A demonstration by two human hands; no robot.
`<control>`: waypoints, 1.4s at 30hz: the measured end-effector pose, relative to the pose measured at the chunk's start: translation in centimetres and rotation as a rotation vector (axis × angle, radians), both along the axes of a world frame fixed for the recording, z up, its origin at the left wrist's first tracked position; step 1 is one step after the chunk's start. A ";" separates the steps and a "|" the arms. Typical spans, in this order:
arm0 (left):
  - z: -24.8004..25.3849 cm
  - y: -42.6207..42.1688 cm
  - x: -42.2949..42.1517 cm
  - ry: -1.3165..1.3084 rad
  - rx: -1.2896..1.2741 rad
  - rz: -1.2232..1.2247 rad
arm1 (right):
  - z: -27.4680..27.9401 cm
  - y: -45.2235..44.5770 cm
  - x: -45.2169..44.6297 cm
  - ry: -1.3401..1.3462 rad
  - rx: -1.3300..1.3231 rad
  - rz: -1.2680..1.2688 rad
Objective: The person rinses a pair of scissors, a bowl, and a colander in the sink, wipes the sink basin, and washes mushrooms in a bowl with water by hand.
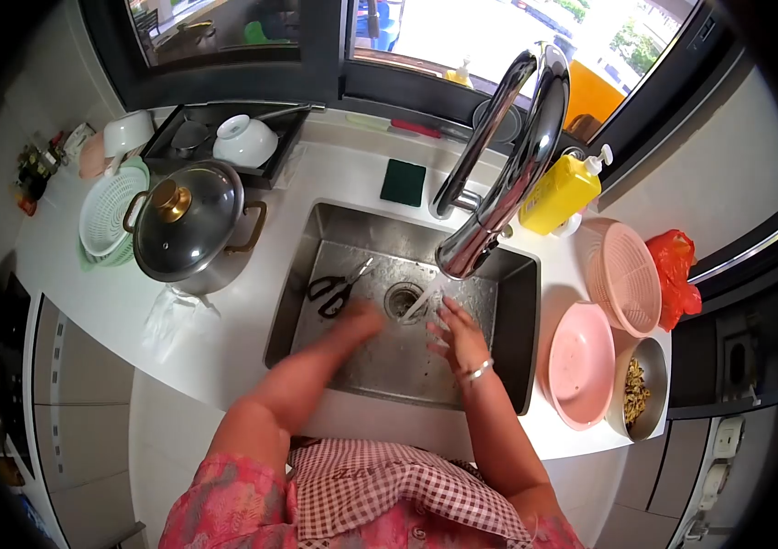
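Note:
Both hands are over the steel sink (389, 392). My left hand (361, 320) is smeared by motion beside the black-handled scissors (332, 291) on the sink floor; whether it touches them or holds anything I cannot tell. To the right of the drain (405, 302), my right hand (462, 334) has its fingers spread, with nothing visible in it. A bracelet (478, 370) circles that wrist. The chrome faucet (499, 183) arches above, and a whitish streak like running water (421, 302) shows between its spout and the drain.
A lidded pot (192, 229) and green and white baskets (110, 215) stand left. A dark green scouring pad (403, 182) lies behind the sink. On the right are a yellow pump bottle (558, 194), pink basins (581, 366), and a steel bowl (653, 366) with brownish pieces.

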State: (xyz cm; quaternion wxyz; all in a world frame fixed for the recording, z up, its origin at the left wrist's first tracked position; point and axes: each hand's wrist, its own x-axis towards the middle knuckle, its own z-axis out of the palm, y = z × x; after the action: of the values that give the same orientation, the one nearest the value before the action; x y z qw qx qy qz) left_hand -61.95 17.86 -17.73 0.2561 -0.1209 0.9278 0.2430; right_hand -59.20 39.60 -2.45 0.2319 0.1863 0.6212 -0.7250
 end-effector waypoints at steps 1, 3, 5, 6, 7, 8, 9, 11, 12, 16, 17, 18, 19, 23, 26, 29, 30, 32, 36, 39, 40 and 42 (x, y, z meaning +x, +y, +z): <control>-3.9 -2.1 -0.9 -0.083 -0.180 -0.115 | 0.6 1.1 0.7 -0.025 -0.010 0.023; 0.2 -4.5 -0.2 -0.103 -0.192 -0.030 | 1.5 3.4 2.6 -0.020 -0.025 0.051; -3.7 -6.2 0.0 0.090 -0.298 0.004 | 1.9 5.5 4.4 -0.036 -0.020 0.036; -5.5 -6.7 -0.2 0.189 -0.349 0.022 | 2.1 6.5 5.3 -0.054 -0.006 0.003; -6.3 -7.0 -0.5 0.163 -0.355 0.035 | 2.0 7.4 6.1 -0.073 0.009 -0.031; -7.2 -7.2 -0.9 0.137 -0.362 0.048 | 1.6 8.1 6.8 -0.077 -0.008 -0.072; -7.6 -7.0 -1.2 0.112 -0.367 0.060 | 1.3 8.9 7.5 -0.080 -0.022 -0.113; -7.5 -6.3 -1.1 0.205 -0.485 0.034 | 1.2 9.6 8.6 -0.093 -0.069 -0.201; -7.1 -6.0 -1.1 0.255 -0.544 0.019 | 1.0 9.8 9.0 -0.102 -0.096 -0.209; -5.4 -6.7 -2.8 0.102 -0.381 0.108 | 0.4 10.0 9.7 -0.147 -0.149 -0.214; -5.6 -7.0 -3.2 0.076 -0.383 0.096 | 0.5 9.6 9.6 -0.160 -0.136 -0.205; -5.5 -7.2 -3.4 0.048 -0.386 0.086 | 0.6 9.2 9.5 -0.174 -0.124 -0.195; -5.5 -7.2 -3.3 0.034 -0.396 -0.001 | 0.5 8.9 9.5 -0.165 -0.123 -0.177; 0.4 -5.0 -2.9 -0.130 -0.233 -0.116 | 1.0 7.4 8.7 -0.149 -0.060 -0.124; 3.9 -2.5 -1.9 -0.295 0.122 -0.095 | 0.5 6.6 8.0 -0.119 -0.030 -0.067; 7.4 0.4 0.8 -0.154 0.304 -0.093 | -0.7 5.9 7.1 -0.109 -0.011 -0.009; 8.8 1.3 1.8 -0.060 0.330 -0.087 | -1.3 5.7 6.8 -0.112 -0.014 0.009; 9.7 2.1 3.5 0.168 0.157 -0.174 | -1.5 4.8 6.2 -0.124 -0.001 0.047; 10.6 2.1 6.6 0.448 -0.031 -0.246 | -1.8 2.3 5.0 -0.173 -0.002 0.120; 14.3 1.3 8.1 0.394 -0.100 -0.241 | -1.5 -0.2 4.3 -0.193 -0.060 0.158; 15.3 1.0 8.5 0.346 -0.111 -0.228 | -1.6 -1.1 4.1 -0.192 -0.067 0.187; 16.4 0.5 9.3 0.315 -0.144 -0.204 | -2.6 -2.9 4.3 -0.176 -0.105 0.218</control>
State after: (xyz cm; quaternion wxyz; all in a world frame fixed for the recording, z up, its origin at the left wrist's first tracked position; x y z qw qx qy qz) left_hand -52.63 18.34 -1.35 0.1217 -0.0046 0.9788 0.1647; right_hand -54.94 36.71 -5.09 0.3723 0.1682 0.5764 -0.7077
